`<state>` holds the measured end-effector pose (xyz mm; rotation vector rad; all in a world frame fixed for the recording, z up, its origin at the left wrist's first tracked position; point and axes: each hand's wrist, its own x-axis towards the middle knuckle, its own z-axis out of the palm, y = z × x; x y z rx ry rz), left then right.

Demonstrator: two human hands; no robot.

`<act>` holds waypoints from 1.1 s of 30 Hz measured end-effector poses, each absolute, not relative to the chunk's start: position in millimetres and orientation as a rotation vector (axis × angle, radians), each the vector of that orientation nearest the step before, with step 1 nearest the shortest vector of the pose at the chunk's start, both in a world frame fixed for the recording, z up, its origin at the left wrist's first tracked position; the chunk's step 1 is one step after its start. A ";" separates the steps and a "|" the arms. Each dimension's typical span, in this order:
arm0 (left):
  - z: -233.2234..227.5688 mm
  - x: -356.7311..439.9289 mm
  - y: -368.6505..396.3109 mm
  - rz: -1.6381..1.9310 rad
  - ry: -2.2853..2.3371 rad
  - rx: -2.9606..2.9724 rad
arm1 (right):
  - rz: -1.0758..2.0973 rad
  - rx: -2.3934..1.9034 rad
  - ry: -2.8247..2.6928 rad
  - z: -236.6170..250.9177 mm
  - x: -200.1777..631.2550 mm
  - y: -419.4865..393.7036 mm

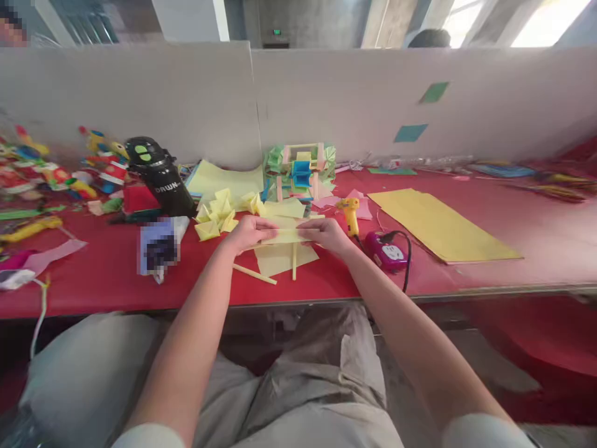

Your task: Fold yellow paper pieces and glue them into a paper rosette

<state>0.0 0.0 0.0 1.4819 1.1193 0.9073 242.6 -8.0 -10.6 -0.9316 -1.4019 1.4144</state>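
Between my two hands a sheet of yellow paper [288, 236] is stretched level above the red table. My left hand [250, 234] pinches its left end, and my right hand [330, 235] pinches the right end. Beneath it lies another yellow paper piece [284, 260], with one thin yellow paper stick [294, 264] on it and a second yellow stick [255, 274] slanting to the left. Folded yellow paper pieces [215, 214] are heaped just beyond my left hand. Past my right hand stands a yellow glue gun [349, 214].
A black bottle [161, 177] stands at the left, near colourful figures [109, 165]. A paper model [301, 171] sits at the back by the partition [140, 93]. To the right are a purple box with a cable [388, 251] and yellow sheets [443, 227]. The table edge is close to me.
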 end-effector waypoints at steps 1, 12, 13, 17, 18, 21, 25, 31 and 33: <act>-1.5 -0.3 1.2 0.920 1.131 1.476 | 1.405 -0.934 -1.404 -10.9 242.6 -7.5; -7.0 0.3 3.8 1.006 1.142 1.486 | 1.356 -0.963 -1.395 -12.2 243.4 -5.3; -7.2 0.7 3.8 1.013 1.132 1.487 | 1.357 -0.963 -1.388 -11.9 243.3 -5.6; -6.0 1.9 2.6 0.998 1.056 1.535 | 1.379 -0.967 -1.371 -9.8 243.0 -7.1; -5.0 2.3 1.7 0.983 1.032 1.540 | 1.387 -0.965 -1.372 -9.3 243.0 -7.5; -0.9 4.8 -2.0 0.949 0.973 1.495 | 1.397 -0.959 -1.371 -8.7 242.9 -8.1; 1.7 10.1 -5.1 0.971 0.952 1.401 | 1.394 -0.946 -1.342 -10.0 242.2 -7.9; -0.3 12.8 -4.6 1.029 0.960 1.349 | 1.397 -0.961 -1.356 -12.1 243.2 -7.1; 0.0 12.2 -4.9 1.019 0.980 1.368 | 1.403 -0.973 -1.352 -12.3 243.2 -7.1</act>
